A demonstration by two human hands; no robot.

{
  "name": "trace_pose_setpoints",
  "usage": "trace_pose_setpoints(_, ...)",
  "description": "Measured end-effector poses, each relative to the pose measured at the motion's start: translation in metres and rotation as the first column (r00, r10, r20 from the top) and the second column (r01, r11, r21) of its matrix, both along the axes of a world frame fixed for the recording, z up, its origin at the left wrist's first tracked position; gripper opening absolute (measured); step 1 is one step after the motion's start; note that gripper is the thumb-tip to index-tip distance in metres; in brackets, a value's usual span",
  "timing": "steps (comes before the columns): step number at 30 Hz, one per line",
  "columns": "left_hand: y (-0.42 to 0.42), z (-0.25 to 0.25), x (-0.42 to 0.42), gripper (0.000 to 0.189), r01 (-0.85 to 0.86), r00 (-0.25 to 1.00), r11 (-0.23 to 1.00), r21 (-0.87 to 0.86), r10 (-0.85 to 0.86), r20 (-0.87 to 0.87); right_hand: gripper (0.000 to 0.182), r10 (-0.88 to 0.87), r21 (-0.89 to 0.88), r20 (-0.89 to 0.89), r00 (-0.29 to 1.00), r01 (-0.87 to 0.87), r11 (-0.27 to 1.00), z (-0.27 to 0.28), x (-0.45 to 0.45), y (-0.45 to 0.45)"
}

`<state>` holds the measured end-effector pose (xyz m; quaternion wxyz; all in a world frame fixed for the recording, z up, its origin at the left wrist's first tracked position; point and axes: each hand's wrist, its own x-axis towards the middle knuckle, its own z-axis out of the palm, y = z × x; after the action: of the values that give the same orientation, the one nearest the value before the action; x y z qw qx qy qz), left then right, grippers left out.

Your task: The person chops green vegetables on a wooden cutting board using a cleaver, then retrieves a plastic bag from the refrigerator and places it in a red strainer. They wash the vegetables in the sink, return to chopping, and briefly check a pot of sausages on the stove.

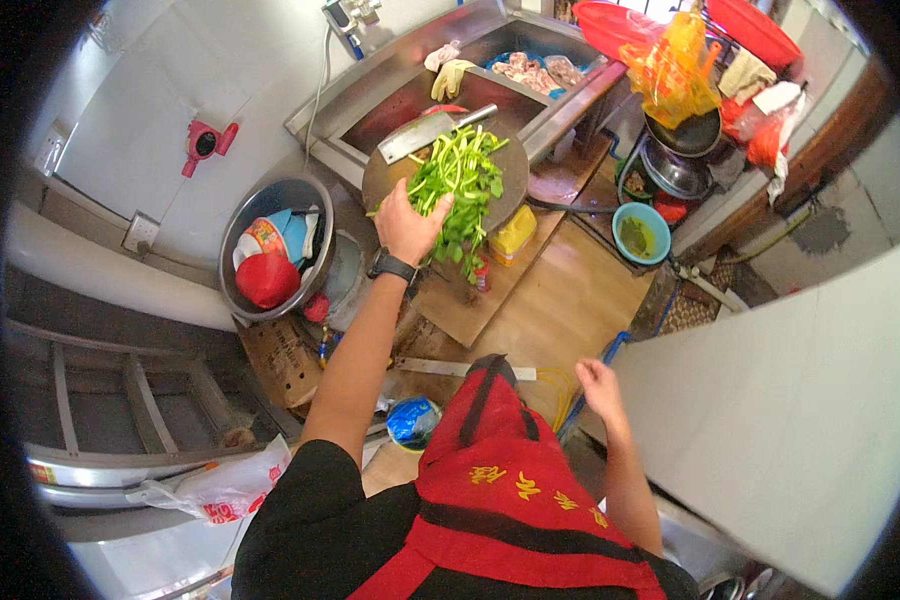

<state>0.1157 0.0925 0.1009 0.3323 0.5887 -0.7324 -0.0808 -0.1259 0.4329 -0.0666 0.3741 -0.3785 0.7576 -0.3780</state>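
My left hand (pixel 409 223), with a black watch on the wrist, lies on a bunch of leafy green vegetable stalks (pixel 457 176), thumb and fingers spread around its near left side. The bunch rests on a round chopping board (pixel 515 166), its leaves hanging over the near edge. Behind the stalks on the same board lies a cleaver (pixel 418 136) with a broad metal blade, its handle pointing right. My right hand (pixel 598 384) hangs low at my right side, away from the board, its fingers curled; whether it holds anything cannot be seen.
Behind the board stands a stainless steel sink (pixel 547 112) with raw meat (pixel 525 73) and a rubber glove (pixel 450 79). A metal basin (pixel 326 262) of items is at left. At right are a light-blue bowl (pixel 649 259) and a white panel (pixel 780 397). A yellow container (pixel 514 236) stands below the board.
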Motion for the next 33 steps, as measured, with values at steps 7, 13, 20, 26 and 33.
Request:
trace_pose_setpoints(7, -0.106, -0.002, -0.061, 0.134, -0.195, 0.922, 0.841, 0.505, -0.020, 0.388, 0.033, 0.259, -0.165, 0.060, 0.964, -0.246, 0.955, 0.077, -0.088, -0.238)
trace_pose_setpoints(13, -0.124, -0.042, -0.086, 0.091, -0.163, 0.937, 0.910, 0.382, 0.021, 0.350, 0.029, 0.415, -0.266, -0.086, 0.906, -0.422, 0.866, 0.104, -0.127, -0.396)
trace_pose_setpoints(20, -0.124, -0.053, -0.073, 0.081, -0.056, 0.998, 0.958, 0.282, 0.047, 0.040, 0.052, 0.771, -0.212, -0.430, 0.469, -0.883, 0.419, 0.110, -0.078, -0.545)
trace_pose_setpoints(26, -0.131, -0.029, -0.107, 0.111, -0.422, 0.906, 0.803, 0.421, 0.357, 0.227, 0.041, 0.941, -0.276, -0.210, 0.264, -0.940, 0.202, 0.101, -0.069, -0.590)
trace_pose_setpoints(33, -0.159, -0.026, -0.138, 0.114, -0.665, 0.747, 0.523, 0.533, 0.446, 0.493, 0.038, 0.859, -0.298, -0.464, 0.217, -0.951, 0.079, 0.109, -0.075, -0.672)
